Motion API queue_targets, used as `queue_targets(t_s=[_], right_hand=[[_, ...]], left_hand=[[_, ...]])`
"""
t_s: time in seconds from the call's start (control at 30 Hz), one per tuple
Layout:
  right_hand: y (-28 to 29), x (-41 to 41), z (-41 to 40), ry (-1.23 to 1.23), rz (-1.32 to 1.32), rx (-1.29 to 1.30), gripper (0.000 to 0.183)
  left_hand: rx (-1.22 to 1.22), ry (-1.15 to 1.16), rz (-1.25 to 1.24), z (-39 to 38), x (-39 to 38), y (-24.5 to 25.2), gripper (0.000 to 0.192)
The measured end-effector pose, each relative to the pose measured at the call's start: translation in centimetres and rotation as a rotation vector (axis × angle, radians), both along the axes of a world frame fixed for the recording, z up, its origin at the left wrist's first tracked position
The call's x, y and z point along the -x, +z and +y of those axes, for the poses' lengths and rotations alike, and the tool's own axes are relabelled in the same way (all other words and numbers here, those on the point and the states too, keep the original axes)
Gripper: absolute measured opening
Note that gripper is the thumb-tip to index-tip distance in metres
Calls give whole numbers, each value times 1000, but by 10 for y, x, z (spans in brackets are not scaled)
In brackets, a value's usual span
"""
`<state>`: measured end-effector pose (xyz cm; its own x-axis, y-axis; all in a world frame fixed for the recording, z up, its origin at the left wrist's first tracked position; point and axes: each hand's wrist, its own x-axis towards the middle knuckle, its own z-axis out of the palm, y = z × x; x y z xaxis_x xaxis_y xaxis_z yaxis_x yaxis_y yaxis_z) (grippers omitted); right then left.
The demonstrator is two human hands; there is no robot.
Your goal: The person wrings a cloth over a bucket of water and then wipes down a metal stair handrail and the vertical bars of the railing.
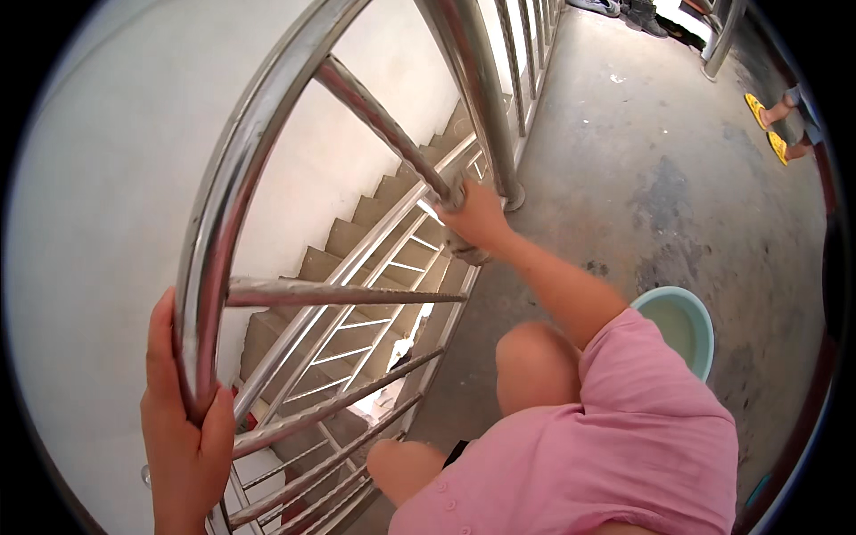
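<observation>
My left hand (184, 428) grips the thick metal handrail (207, 267) of a stair railing at the lower left. Around a twisted metal baluster (394, 134), near its lower end, my right hand (471, 214) is closed with a grey cloth (465, 249); part of the cloth hangs below the fingers. Just beyond that hand a thick metal post (485, 100) meets the floor. A light blue basin (705, 334) with cloudy liquid stands on the floor at the right, partly behind my pink sleeve.
Behind the railing, concrete stairs (348, 234) with a second metal railing (361, 251) go down along a white wall (120, 167). A person's feet in yellow slippers (777, 146) are at the upper right. Shoes (643, 18) stand at the top. Dark damp-looking patches mark the concrete floor (595, 167).
</observation>
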<state>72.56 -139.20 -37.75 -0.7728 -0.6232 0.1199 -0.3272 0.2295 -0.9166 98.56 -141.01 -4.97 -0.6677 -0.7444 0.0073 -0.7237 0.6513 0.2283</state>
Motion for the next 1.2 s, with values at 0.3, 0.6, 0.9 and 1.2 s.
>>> queue_targets(t_s=[0.3,0.6,0.9,1.2], right_hand=[[-177,-2,-3,110,-134,-220,42],[-178,16,5,201,-214,-331,57],[126,24,6,362,150,20,51],[173,5,0,193,152,153,46]], left_hand=[[-46,74,89,7,-2,-2,78],[-51,-47,-16,6,11,14,71],[-50,-89,-62,6,2,18,70],[-56,-92,-122,7,2,24,69]])
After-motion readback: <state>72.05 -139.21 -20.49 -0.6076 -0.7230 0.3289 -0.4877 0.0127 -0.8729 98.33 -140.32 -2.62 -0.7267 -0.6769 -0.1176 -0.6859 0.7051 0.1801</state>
